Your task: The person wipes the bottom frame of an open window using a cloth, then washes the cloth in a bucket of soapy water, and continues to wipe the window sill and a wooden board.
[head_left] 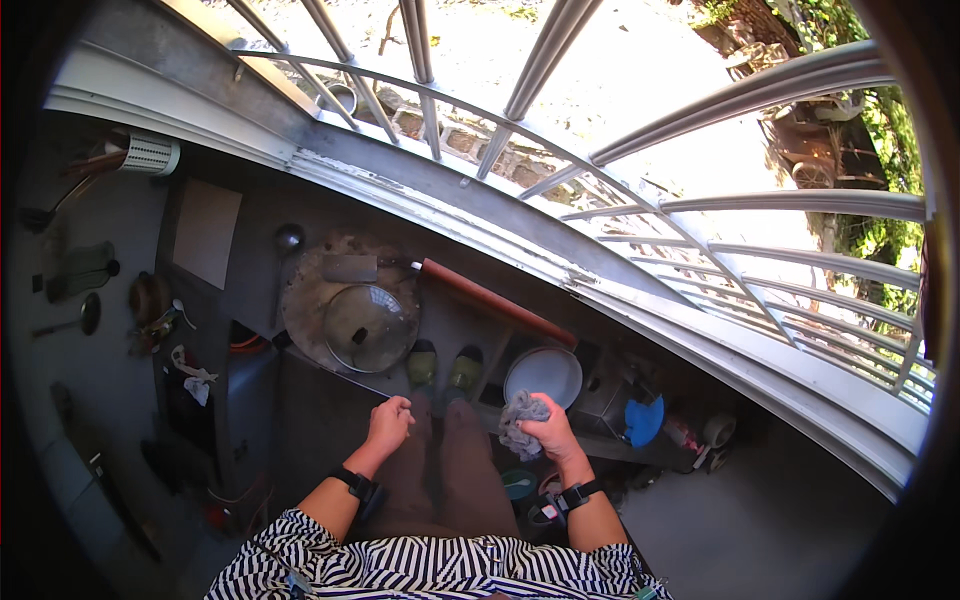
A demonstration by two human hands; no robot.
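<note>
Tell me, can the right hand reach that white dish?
Probably yes: the round white dish lies just beyond the right hand, seemingly unblocked, though the grey cloth in that hand might get in the way.

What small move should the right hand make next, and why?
Probably the right hand should gather the grey cloth into a neater pad: it is crumpled in the grip, with much of it sticking out past the fingers, beside the pale round dish in this view.

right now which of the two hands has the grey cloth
The right hand: it grips the crumpled grey cloth, while the left hand shows no cloth.
</note>
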